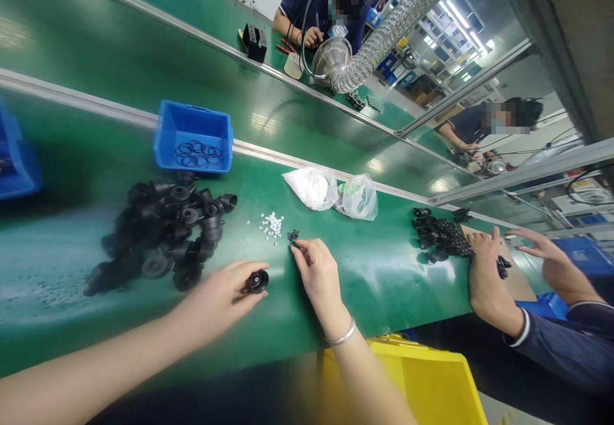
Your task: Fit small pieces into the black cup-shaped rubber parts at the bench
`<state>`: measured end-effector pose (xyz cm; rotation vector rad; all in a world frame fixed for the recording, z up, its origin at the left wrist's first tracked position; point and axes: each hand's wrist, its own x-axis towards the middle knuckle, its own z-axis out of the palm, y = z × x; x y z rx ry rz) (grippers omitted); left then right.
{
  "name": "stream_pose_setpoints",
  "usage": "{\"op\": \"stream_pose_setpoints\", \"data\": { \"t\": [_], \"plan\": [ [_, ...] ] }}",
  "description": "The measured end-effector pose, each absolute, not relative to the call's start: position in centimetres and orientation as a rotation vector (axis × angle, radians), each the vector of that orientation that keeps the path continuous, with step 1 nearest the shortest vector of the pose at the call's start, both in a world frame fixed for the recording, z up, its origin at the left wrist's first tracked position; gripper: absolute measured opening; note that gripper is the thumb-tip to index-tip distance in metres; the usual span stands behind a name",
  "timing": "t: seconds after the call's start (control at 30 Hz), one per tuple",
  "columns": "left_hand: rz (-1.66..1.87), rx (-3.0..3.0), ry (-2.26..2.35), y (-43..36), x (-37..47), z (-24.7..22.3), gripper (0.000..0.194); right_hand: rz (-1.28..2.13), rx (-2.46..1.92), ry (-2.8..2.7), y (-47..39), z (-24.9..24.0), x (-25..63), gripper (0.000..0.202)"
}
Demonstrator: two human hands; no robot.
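Observation:
My left hand (230,294) is closed around a round black plastic part (259,281), whose open end faces up with a small light spot in its middle. With thumb and forefinger together, my right hand (317,271) reaches the edge of a little heap of tiny black rings (293,235). What sits between those fingertips is too small to make out. Just left of the rings lie scattered small white pieces (272,225). A large pile of black plastic parts (177,220) spreads beyond my left hand.
Behind the pile stands a blue bin (165,150) with black rings inside. Clear plastic bags (314,188) rest by the metal rail. At right, a co-worker's hands (489,271) work beside another black pile (439,233). A yellow bin (432,380) sits below the green table's edge.

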<state>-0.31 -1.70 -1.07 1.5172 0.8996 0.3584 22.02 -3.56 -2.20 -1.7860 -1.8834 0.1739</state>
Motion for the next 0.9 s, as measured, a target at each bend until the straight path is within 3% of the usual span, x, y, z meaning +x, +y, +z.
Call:
{"op": "stream_pose_setpoints", "data": {
  "t": [0.4, 0.7, 0.9],
  "plan": [
    [0.371, 1.511, 0.874, -1.7, -0.3, -1.0, 0.039, 0.2, -1.776, -1.892, -2.9, -2.1, 21.8, 0.01],
    [0.406, 1.56, 0.909, -1.4, -0.2, -0.9, 0.035, 0.621, -1.494, -1.848, -5.4, 0.9, 18.0, 0.007],
    [0.388, 1.637, 0.931, -1.3, -0.3, -0.6, 0.036, 0.661, -1.447, -1.931, -5.6, 0.3, 17.1, 0.009]
  ]
}}
